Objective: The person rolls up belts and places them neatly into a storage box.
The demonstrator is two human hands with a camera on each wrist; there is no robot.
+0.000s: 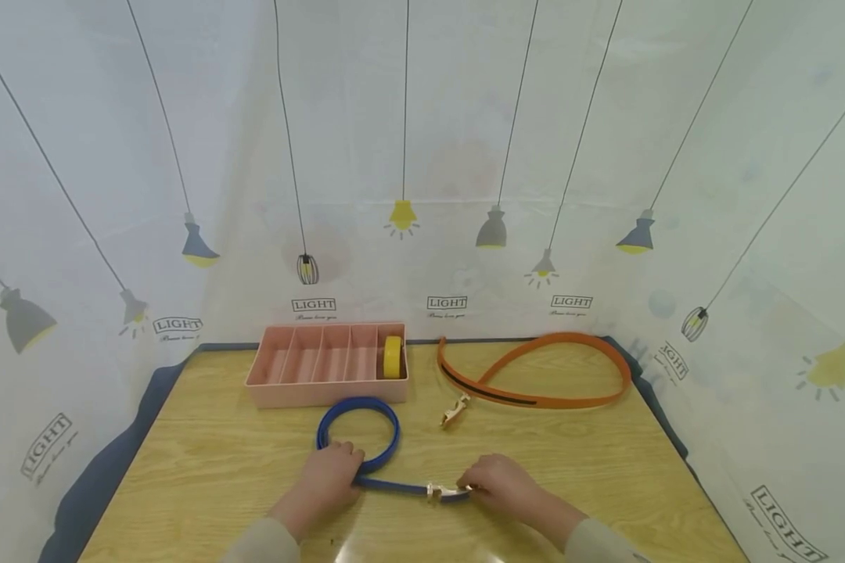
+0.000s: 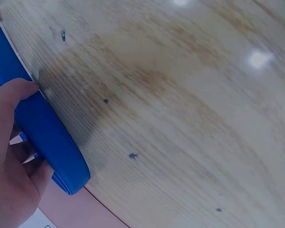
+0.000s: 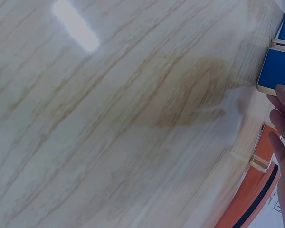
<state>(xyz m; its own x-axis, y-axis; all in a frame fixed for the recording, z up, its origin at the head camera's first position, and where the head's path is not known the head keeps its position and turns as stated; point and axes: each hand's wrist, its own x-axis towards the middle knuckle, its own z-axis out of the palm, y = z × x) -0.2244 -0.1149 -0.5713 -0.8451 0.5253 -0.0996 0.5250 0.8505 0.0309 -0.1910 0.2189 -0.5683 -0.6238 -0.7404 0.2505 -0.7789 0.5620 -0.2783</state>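
Observation:
A blue belt [image 1: 393, 486] stands on edge on the table, wound into a loose ring on the left with a straight stretch running right to its gold-edged buckle [image 1: 451, 493]. Where ring and straight stretch meet, my left hand [image 1: 327, 475] pinches the strap. In the left wrist view the thumb lies on the blue strap [image 2: 50, 126] and the fingers are behind it. My right hand [image 1: 505, 486] holds the buckle's right end. The right wrist view shows thumb and fingers at the edge of the blue buckle plate [image 3: 275, 69].
Behind the ring stands a pink box [image 1: 327, 394] with several compartments; a rolled yellow belt [image 1: 392, 357] sits in its rightmost one. An orange belt [image 1: 577, 403] with a gold buckle [image 1: 455, 410] lies loosely looped at the back right. A printed curtain [image 1: 451, 258] surrounds the table.

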